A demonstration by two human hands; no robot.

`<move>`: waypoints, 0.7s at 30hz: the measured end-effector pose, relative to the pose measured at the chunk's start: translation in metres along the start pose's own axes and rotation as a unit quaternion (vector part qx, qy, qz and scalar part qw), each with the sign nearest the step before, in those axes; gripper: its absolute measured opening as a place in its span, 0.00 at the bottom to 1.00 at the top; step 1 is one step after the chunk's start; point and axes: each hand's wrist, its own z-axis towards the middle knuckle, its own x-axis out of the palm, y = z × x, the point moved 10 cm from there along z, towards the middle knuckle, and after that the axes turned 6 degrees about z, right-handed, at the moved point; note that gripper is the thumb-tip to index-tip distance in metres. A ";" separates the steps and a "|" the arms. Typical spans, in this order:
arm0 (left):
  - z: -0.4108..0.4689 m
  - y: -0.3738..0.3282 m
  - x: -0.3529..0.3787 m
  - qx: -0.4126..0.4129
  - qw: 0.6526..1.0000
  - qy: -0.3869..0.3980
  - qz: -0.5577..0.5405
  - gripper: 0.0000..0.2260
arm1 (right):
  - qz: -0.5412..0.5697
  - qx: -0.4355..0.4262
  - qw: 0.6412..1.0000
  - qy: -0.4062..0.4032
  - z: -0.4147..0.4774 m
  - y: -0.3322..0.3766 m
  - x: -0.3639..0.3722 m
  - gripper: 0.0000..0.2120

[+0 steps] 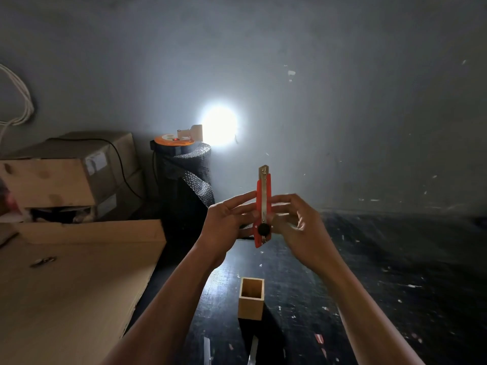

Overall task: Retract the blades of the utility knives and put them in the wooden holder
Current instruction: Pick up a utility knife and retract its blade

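Note:
A red utility knife (264,191) stands upright in the air in front of me, its metal tip pointing up and its black slider knob low on the body. My left hand (226,219) grips its left side with fingers and thumb. My right hand (297,219) touches its right side near the knob. Whether any blade sticks out past the metal tip is too small to tell. The square wooden holder (251,299) stands open-topped on the dark floor directly below the knife. Pale blade-like shapes (253,349) lie on the floor near the bottom edge, blurred.
A large cardboard sheet (73,285) lies at the left, with stacked cardboard boxes (79,169) behind it. A dark bubble-wrap roll (189,177) with an orange-topped object stands by the wall, next to a bright lamp (218,125). Small debris dots the dark floor (382,272).

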 end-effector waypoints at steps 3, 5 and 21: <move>-0.001 0.006 0.003 0.005 1.000 0.008 0.021 0.16 | 0.020 0.009 0.999 -0.039 0.013 0.000 -0.012 0.13; -0.001 0.013 0.003 0.005 0.999 0.009 0.038 0.15 | 0.014 0.012 0.999 -0.043 0.022 -0.002 -0.015 0.15; 0.030 0.171 -0.033 -0.135 0.976 -0.045 0.165 0.15 | 0.052 0.125 0.991 0.000 0.025 -0.130 0.020 0.16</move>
